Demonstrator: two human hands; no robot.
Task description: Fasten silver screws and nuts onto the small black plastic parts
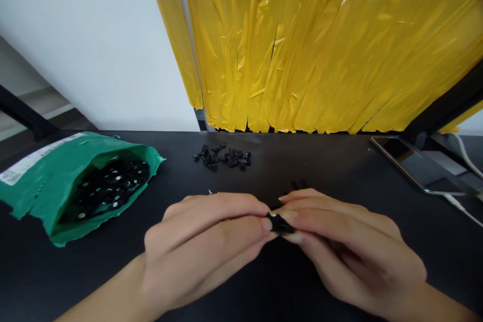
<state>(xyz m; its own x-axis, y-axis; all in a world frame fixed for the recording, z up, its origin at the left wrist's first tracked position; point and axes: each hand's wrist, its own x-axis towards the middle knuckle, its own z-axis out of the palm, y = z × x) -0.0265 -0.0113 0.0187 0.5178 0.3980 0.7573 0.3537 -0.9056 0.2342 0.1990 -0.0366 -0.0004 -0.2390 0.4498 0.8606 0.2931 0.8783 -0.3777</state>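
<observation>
Between my two hands, just above the dark table (324,161), is a small black part (279,224) with a shiny spot on top. My left hand (211,241) pinches its left end, and my right hand (347,241) pinches its right end. The fingertips cover most of it, so its exact kind does not show. Behind the hands lies a pile of small black parts (236,157). To the left, an open green bag (60,161) holds many black pieces (113,181) with pale round spots.
A phone (418,163) with a white cable (462,209) lies at the right. Yellow plastic sheeting (302,50) hangs along the table's back edge, beside a white panel (113,35). A few dark pieces (298,184) show just behind my right hand.
</observation>
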